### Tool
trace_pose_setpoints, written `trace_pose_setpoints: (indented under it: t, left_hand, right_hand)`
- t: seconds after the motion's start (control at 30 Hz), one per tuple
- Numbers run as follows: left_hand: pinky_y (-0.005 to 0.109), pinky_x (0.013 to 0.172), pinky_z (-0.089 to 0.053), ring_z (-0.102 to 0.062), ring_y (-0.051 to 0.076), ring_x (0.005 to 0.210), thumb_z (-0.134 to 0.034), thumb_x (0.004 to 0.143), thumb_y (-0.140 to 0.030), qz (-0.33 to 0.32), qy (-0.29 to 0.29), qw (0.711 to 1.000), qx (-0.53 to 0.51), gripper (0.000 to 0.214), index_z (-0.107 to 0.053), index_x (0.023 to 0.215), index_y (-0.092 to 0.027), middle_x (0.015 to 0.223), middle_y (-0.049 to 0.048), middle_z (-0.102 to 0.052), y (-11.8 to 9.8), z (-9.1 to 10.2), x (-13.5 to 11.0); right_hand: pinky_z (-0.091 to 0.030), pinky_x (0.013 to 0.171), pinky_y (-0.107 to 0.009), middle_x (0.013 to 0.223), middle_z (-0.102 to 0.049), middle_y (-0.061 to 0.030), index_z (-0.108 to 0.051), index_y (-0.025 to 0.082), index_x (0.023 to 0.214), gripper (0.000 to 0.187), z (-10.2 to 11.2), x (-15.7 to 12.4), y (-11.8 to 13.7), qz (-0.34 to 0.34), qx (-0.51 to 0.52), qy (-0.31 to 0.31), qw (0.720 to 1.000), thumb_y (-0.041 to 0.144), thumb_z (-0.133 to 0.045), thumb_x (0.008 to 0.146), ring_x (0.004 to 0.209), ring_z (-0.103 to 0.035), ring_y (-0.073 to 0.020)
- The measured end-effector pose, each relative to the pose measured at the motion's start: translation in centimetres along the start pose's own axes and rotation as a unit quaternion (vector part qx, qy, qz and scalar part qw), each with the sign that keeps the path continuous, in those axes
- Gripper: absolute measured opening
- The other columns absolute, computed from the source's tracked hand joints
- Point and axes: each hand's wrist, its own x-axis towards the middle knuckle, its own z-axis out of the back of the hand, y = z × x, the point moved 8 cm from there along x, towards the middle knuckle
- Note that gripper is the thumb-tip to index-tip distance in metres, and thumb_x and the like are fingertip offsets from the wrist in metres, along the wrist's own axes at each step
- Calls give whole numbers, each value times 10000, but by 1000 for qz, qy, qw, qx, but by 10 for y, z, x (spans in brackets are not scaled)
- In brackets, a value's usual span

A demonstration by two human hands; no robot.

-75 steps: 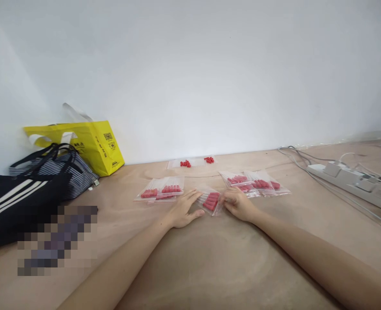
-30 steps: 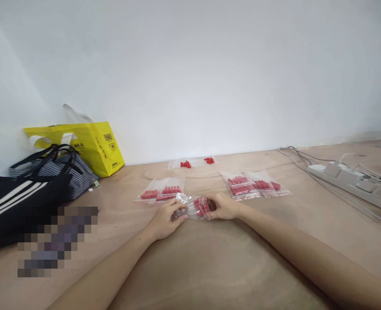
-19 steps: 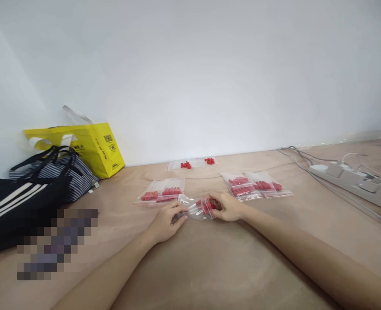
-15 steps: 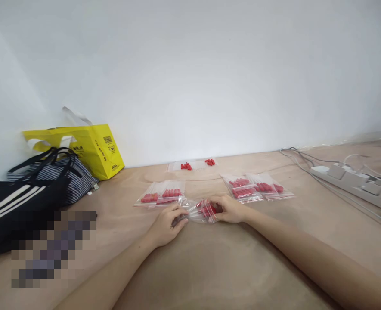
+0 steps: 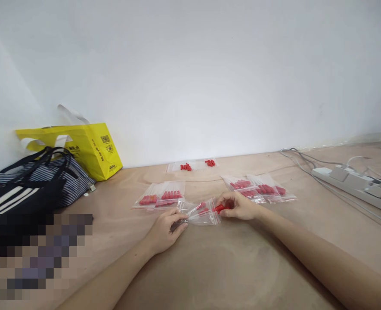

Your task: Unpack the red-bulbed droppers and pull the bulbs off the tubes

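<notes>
Left hand (image 5: 165, 229) pinches left end of clear bag (image 5: 205, 220), fingers nearly together. Right hand (image 5: 242, 206), fingers curled, holds red piece (image 5: 221, 208) at bag mouth. Bag is between 2 hands, at middle of worktop (image 5: 216, 267); more red (image 5: 202, 209) shows inside.

The head camera looks forward and down across the table (image 5: 229, 267), wall (image 5: 209, 77) beyond.

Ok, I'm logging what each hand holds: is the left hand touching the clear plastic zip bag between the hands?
Touching. The head view shows the left hand pinching the clear plastic zip bag by its left end.
</notes>
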Motion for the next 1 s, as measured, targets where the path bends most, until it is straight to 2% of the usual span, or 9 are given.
trace_pose_setpoints:
  t: [0.13, 0.23, 0.3, 0.4, 0.53, 0.6, 0.73, 0.87, 1.0]
  left_hand:
    - [347, 849, -415, -498, 200, 990, -467, 783, -267, -27, -8, 999, 34, 281, -557, 1043, -209, 1063, 69, -540, -3, 2, 0]
    - [365, 951, -351, -404, 188, 1153, -378, 837, -251, -40, 68, 997, 16, 368, -443, 1198, -284, 1270, 26, -434, -3, -8, 0]
    - [358, 967, -343, -399, 169, 1169, -338, 859, -259, -28, 104, 994, -1, 377, -409, 1225, -314, 1295, -3, -419, 0, -14, -1]
    - [358, 967, -350, -431, 168, 1146, -354, 855, -289, -8, 97, 995, -12, 357, -450, 1199, -296, 1253, -4, -473, 4, -12, -1]
    - [365, 956, -365, -452, 180, 1127, -392, 836, -310, 6, 77, 997, -19, 352, -486, 1173, -268, 1228, 16, -500, 7, -9, -2]
    - [367, 949, -372, -462, 184, 1116, -404, 831, -316, 9, 70, 997, -25, 348, -498, 1162, -265, 1222, 21, -506, 7, -8, -2]
    - [360, 944, -376, -467, 183, 1110, -406, 831, -325, 9, 72, 997, -31, 345, -502, 1158, -269, 1210, 19, -517, 8, -9, -1]
    - [350, 950, -368, -464, 177, 1111, -403, 833, -319, 9, 75, 997, -22, 346, -498, 1161, -264, 1218, 19, -509, 9, -10, -1]
    - [342, 936, -378, -479, 175, 1093, -408, 830, -318, 13, 63, 998, -12, 335, -513, 1143, -260, 1200, 22, -523, 9, -9, -1]
  right_hand:
    - [-412, 539, -208, 674, -555, 20, -556, 156, 785, 191, 5, -5, -9, -33, 80, -41, 995, 247, -638, 639, 568, -490, -73]
    - [-450, 544, -236, 681, -566, 17, -542, 156, 771, 249, 7, -10, -13, -64, 146, -74, 984, 307, -663, 615, 570, -518, -85]
    - [-458, 534, -243, 655, -573, 20, -542, 156, 743, 247, 16, -16, -13, -82, 147, -99, 981, 308, -673, 598, 554, -525, -89]
    - [-443, 504, -229, 618, -579, 22, -538, 157, 709, 206, 42, -26, -9, -90, 117, -137, 979, 283, -663, 603, 521, -522, -85]
    - [-431, 481, -228, 583, -577, 18, -527, 157, 729, 204, 85, -36, -8, -78, 85, -257, 959, 305, -627, 630, 488, -519, -89]
    - [-424, 470, -231, 576, -568, 21, -516, 163, 733, 204, 93, -36, -10, -69, 48, -314, 946, 322, -606, 642, 478, -522, -97]
    - [-418, 517, -240, 640, -592, -2, -521, 177, 757, 120, 75, -22, -6, -35, -159, -342, 925, 283, -524, 701, 559, -558, -129]
    - [-395, 605, -246, 785, -608, -45, -532, 176, 801, 97, 39, -2, 4, -7, -383, -291, 877, 202, -452, 753, 727, -569, -164]
    - [-361, 570, -231, 848, -588, -65, -545, 178, 809, 114, 19, 11, 2, -28, -476, -232, 848, 234, -450, 784, 760, -558, -171]
